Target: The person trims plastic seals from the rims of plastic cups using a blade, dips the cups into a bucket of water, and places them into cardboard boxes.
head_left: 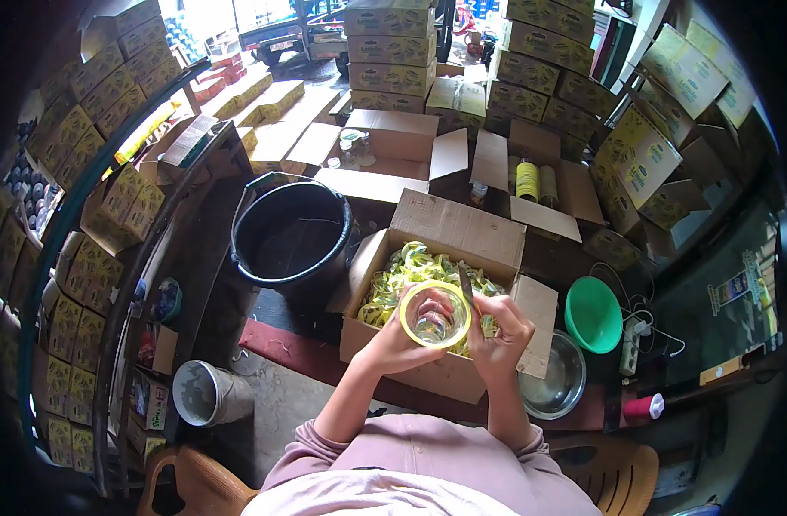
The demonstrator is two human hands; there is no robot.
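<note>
My left hand (388, 351) is wrapped round a clear cup (436, 330) with a yellow rim, its open mouth tilted up toward me. In my right hand (504, 334) is a knife (466, 282), its narrow blade pointing away from me, close beside the cup's right edge. Whether the blade touches the rim I cannot tell. Both hands are above an open cardboard box (458, 225) filled with curly yellow-green plastic strips (402, 279). The cup and hands hide part of the strips.
A black bucket (243, 249) stands left of the box, a grey pail (230, 397) lower left. On the right are a green basin (593, 316), a metal bowl (574, 391), a power strip (632, 344) and a red thread spool (639, 408). Stacked yellow cartons (389, 47) rise behind open boxes.
</note>
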